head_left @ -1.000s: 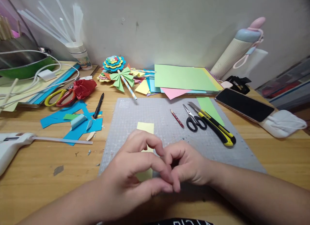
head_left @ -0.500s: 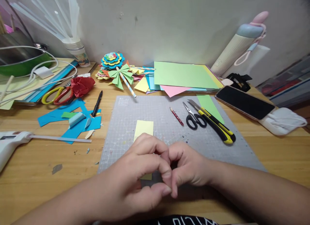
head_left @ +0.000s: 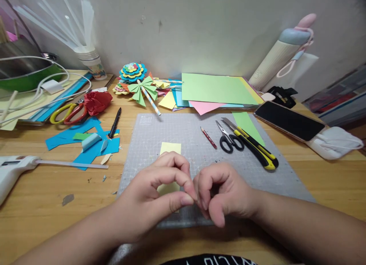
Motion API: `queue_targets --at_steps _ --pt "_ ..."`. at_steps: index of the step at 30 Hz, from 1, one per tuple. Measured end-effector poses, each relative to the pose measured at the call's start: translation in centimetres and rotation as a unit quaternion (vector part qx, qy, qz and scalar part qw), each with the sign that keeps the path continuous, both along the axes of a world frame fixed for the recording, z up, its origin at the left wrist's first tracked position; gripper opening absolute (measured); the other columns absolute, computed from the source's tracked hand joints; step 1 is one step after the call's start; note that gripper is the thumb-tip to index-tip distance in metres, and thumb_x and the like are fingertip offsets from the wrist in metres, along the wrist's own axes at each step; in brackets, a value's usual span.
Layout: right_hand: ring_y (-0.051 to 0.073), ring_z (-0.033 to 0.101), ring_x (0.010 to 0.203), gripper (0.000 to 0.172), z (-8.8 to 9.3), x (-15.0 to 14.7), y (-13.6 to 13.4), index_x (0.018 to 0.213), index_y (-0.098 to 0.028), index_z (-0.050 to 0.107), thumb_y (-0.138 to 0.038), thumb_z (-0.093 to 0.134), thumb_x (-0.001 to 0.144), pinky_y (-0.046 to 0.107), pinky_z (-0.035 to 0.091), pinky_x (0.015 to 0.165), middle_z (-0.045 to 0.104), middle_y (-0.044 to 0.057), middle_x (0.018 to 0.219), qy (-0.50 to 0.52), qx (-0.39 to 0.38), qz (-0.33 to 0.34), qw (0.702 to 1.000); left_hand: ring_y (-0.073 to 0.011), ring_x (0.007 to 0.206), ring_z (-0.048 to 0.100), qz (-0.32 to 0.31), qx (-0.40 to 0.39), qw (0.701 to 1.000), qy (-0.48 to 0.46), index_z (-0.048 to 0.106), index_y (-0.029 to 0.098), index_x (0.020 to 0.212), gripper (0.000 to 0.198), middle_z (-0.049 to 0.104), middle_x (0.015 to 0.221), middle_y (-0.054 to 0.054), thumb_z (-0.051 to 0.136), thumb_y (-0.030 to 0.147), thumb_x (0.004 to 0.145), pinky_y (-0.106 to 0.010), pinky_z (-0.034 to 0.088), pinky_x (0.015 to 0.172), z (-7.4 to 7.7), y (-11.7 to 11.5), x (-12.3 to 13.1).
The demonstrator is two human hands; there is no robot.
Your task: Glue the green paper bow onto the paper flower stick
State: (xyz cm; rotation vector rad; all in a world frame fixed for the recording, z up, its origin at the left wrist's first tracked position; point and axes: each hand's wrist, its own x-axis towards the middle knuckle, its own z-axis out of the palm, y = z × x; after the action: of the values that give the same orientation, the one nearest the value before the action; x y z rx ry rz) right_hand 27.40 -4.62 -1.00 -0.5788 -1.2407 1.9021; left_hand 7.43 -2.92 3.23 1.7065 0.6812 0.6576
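A pale yellow paper strip (head_left: 170, 148) lies on the grey cutting mat (head_left: 185, 137), its near part under my fingers. My left hand (head_left: 156, 198) is curled, thumb and forefinger pinched together over the strip's near end. My right hand (head_left: 224, 192) is curled too, its fingertips meeting the left hand's at the strip's right edge. Whether the fingers grip the paper or only press on it I cannot make out.
On the mat's right lie a red pencil (head_left: 209, 138), black scissors (head_left: 229, 139) and a yellow utility knife (head_left: 255, 149). Coloured paper sheets (head_left: 214, 90), paper flowers (head_left: 132, 72), a phone (head_left: 288, 121), blue scraps (head_left: 85, 141), a black pen (head_left: 115, 123) and a glue gun (head_left: 17, 168) surround it.
Both hands have lifted slightly and shifted away from me. The left thumb now pinches against the forefinger, and more of the strip's middle shows beneath the left hand.
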Motion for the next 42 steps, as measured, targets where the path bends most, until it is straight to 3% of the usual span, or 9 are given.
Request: queue_targets --at_steps 7,11,16,19,24,29,36,40,42 --pt "0.008 0.048 0.051 0.019 1.1 -0.3 -0.5 0.078 -0.020 0.060 -0.027 0.077 0.072 0.021 0.039 0.047 0.056 -0.003 0.065 -0.071 0.161 -0.166 0.970 -0.0152 0.086 0.051 0.025 -0.120 0.992 -0.029 0.071 0.025 0.083 0.018 0.049 0.088 -0.001 0.054 0.029 0.088 -0.033 0.041 0.085 -0.7 0.5 0.3" --pt "0.009 0.053 0.055 0.015 1.4 -0.5 -0.8 0.087 -0.023 0.059 -0.021 0.071 0.078 0.021 0.043 0.049 0.056 -0.003 0.068 -0.079 0.160 -0.208 0.962 -0.0158 0.089 0.050 0.026 -0.145 0.989 -0.028 0.071 0.028 0.084 0.019 0.049 0.091 -0.001 0.053 0.032 0.089 -0.034 0.039 0.087 -1.1 0.6 0.3" --pt "0.008 0.053 0.048 0.003 1.2 -0.5 -0.9 0.082 -0.021 0.061 -0.020 0.064 0.084 0.020 0.044 0.045 0.058 -0.004 0.060 -0.140 0.156 -0.252 0.945 -0.0179 0.092 0.051 0.032 -0.118 0.992 -0.016 0.072 0.029 0.092 0.020 0.051 0.093 -0.002 0.052 0.031 0.089 -0.037 0.039 0.089 -0.9 0.7 0.3" --pt "0.009 0.051 0.047 0.007 1.0 -0.3 -0.9 0.081 -0.021 0.058 -0.022 0.059 0.088 0.021 0.042 0.047 0.055 -0.005 0.057 -0.163 0.163 -0.298 0.926 -0.0191 0.092 0.050 0.044 -0.125 0.991 -0.005 0.068 0.026 0.096 0.019 0.053 0.094 -0.003 0.053 0.034 0.088 -0.036 0.040 0.085 -0.8 0.6 0.5" --pt "0.011 0.049 0.052 0.023 0.7 0.1 -0.8 0.071 -0.019 0.052 -0.030 0.051 0.092 0.025 0.040 0.051 0.052 -0.002 0.059 -0.178 0.221 -0.224 0.932 -0.0152 0.080 0.047 0.034 -0.134 0.990 -0.025 0.056 0.020 0.072 0.026 0.048 0.080 0.000 0.052 0.040 0.089 -0.029 0.040 0.076 -1.3 0.5 0.6" --pt "0.010 0.048 0.053 0.031 0.9 -0.1 -0.5 0.067 -0.018 0.052 -0.032 0.046 0.094 0.024 0.040 0.053 0.051 -0.002 0.057 -0.225 0.229 -0.192 0.928 -0.0157 0.078 0.049 -0.038 -0.143 0.988 -0.048 0.061 0.019 0.059 0.047 0.048 0.077 -0.001 0.048 0.054 0.087 -0.030 0.041 0.077 -1.1 0.6 0.2" --pt "0.010 0.048 0.052 0.027 1.0 -0.2 -0.5 0.070 -0.019 0.053 -0.031 0.048 0.094 0.023 0.041 0.052 0.051 -0.003 0.057 -0.222 0.224 -0.186 0.931 -0.0196 0.081 0.051 -0.100 -0.188 0.976 -0.043 0.067 0.023 0.054 0.049 0.053 0.066 -0.004 0.053 0.064 0.078 -0.033 0.044 0.078 -0.4 0.5 -0.2" --pt "0.011 0.053 0.059 0.006 1.5 -0.4 -1.1 0.087 -0.021 0.058 -0.021 0.053 0.090 0.023 0.044 0.055 0.057 -0.002 0.068 -0.186 0.244 -0.213 0.928 -0.0172 0.077 0.050 -0.112 -0.198 0.972 -0.052 0.069 0.022 0.057 0.044 0.051 0.071 -0.002 0.057 0.059 0.078 -0.031 0.043 0.075 -0.6 0.6 0.0" --pt "0.012 0.056 0.067 0.009 2.1 -0.6 -1.5 0.094 -0.022 0.061 -0.018 0.058 0.087 0.025 0.047 0.060 0.061 0.000 0.076 -0.155 0.284 -0.221 0.920 -0.0160 0.076 0.050 -0.112 -0.207 0.970 -0.056 0.068 0.021 0.057 0.043 0.050 0.073 -0.001 0.062 0.059 0.074 -0.029 0.042 0.073 -0.8 0.5 0.3"
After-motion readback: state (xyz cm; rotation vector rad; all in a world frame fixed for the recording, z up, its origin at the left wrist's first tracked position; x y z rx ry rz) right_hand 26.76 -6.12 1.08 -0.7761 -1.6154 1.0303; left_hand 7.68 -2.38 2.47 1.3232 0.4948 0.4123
